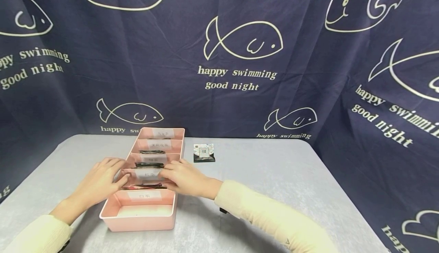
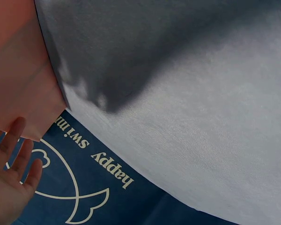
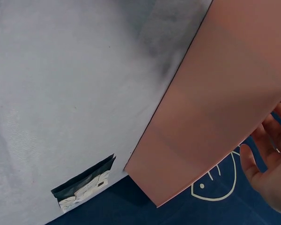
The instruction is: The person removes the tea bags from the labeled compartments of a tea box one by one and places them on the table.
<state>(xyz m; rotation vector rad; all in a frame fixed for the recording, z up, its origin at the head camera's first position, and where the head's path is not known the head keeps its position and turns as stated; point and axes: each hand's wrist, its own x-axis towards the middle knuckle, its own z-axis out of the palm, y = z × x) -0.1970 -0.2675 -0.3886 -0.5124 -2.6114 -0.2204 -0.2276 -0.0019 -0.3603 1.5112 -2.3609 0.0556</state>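
Observation:
A long pink divided box (image 1: 138,222) stands on the table, with paper labels on its dividers. My left hand (image 1: 104,176) rests at its left rim, thumb reaching inside and the other fingers extended. From the opposite side my right hand (image 1: 186,178) reaches over the right rim, its fingertips inside near the same compartment. Between the hands lies a dark and red packet (image 1: 145,186). Further back, dark sachets (image 1: 149,165) stand in other compartments. In the wrist views, the box's outer walls (image 2: 23,70) (image 3: 215,103) hide the fingertips.
A black and silver square sachet (image 1: 204,152) lies on the grey table (image 1: 260,192), right of the box's far end. The front compartment shows its white floor. A navy curtain (image 1: 240,112) with fish drawings hangs behind the table and along its sides.

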